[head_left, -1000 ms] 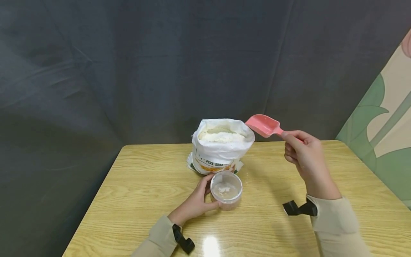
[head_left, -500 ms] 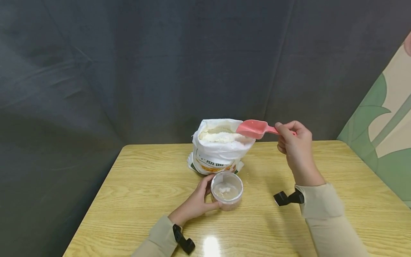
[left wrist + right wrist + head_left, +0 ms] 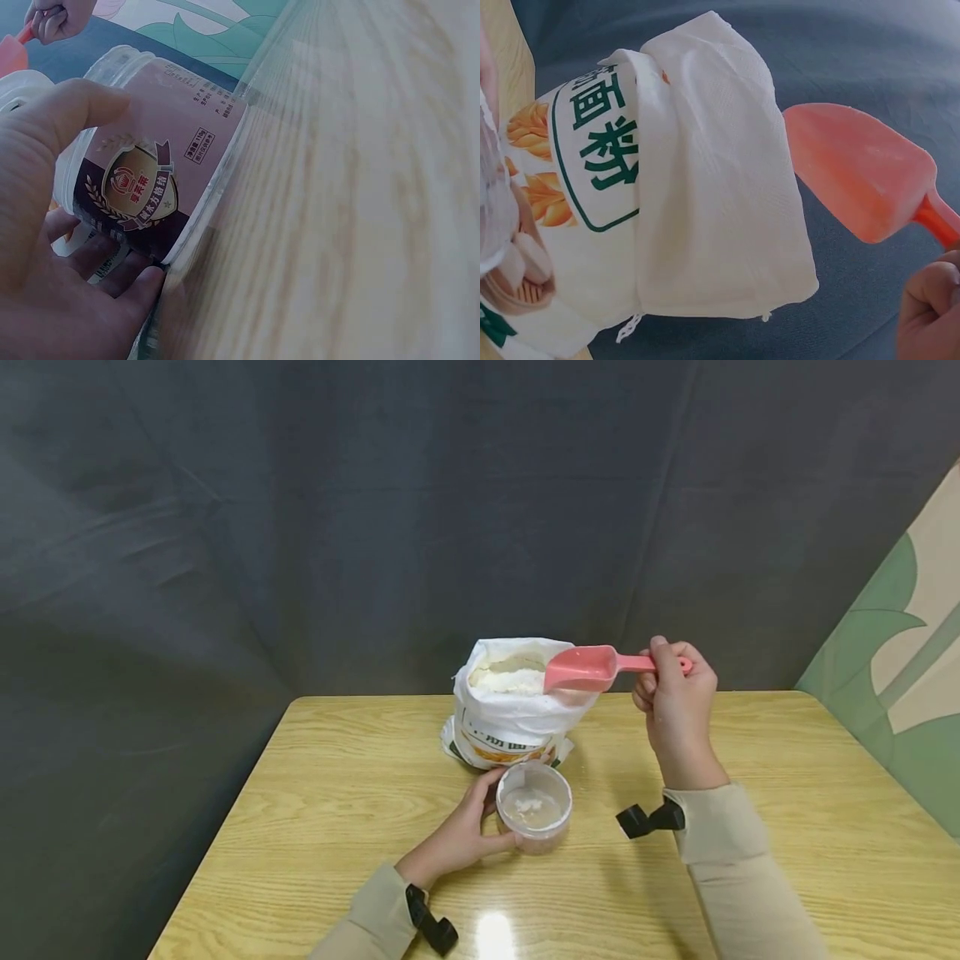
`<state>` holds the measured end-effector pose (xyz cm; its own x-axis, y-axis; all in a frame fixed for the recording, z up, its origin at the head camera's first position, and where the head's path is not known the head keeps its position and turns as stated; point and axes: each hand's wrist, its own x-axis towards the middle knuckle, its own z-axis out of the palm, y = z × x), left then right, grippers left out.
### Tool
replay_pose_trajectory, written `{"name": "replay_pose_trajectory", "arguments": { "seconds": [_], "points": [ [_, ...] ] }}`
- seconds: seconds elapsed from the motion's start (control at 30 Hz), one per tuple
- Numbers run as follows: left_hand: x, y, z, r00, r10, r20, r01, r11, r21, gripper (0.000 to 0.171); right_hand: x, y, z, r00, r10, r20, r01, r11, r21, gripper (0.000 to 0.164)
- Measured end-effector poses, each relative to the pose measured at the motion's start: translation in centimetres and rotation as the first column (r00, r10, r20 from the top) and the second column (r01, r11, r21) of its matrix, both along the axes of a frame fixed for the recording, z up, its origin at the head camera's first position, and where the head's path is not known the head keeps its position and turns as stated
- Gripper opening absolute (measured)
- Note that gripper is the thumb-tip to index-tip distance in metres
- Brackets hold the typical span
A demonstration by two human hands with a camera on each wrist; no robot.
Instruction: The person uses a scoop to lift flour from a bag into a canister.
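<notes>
Right hand [image 3: 677,714] held a pink plastic scoop [image 3: 591,668] pointing left at a white cloth bag [image 3: 517,714]; left hand [image 3: 461,835] held a clear round tub [image 3: 169,142].

White glare [image 3: 495,935] on the tabletop [image 3: 300,810]

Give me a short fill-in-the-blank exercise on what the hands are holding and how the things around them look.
1. The right hand holds the scoop by its ____.
2. Of the tub and the bag, the left hand grips the ____.
3. Of those same two, the one farther from the person is the ____.
4. The large printed characters on the front of the bag are ____ in colour.

Missing words: handle; tub; bag; green.
</notes>
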<state>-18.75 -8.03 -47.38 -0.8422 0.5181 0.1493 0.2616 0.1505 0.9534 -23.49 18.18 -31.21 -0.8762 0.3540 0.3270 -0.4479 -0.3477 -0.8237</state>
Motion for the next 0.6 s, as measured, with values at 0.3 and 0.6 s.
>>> {"name": "replay_pose_trajectory", "arguments": {
  "seconds": [0.3,0.6],
  "points": [
    [-0.1,0.0,0.1,1.0,-0.013,-0.005,0.014,1.0,0.006,0.092,-0.4,0.9,0.2,0.999,-0.042,0.002,0.042,0.997,0.065,0.023],
    [-0.1,-0.1,0.0,1.0,-0.014,0.005,0.014,1.0,0.004,0.091,-1.0,1.0,-0.1,0.994,0.009,0.105,-0.025,0.988,0.152,0.023]
  ]
}}
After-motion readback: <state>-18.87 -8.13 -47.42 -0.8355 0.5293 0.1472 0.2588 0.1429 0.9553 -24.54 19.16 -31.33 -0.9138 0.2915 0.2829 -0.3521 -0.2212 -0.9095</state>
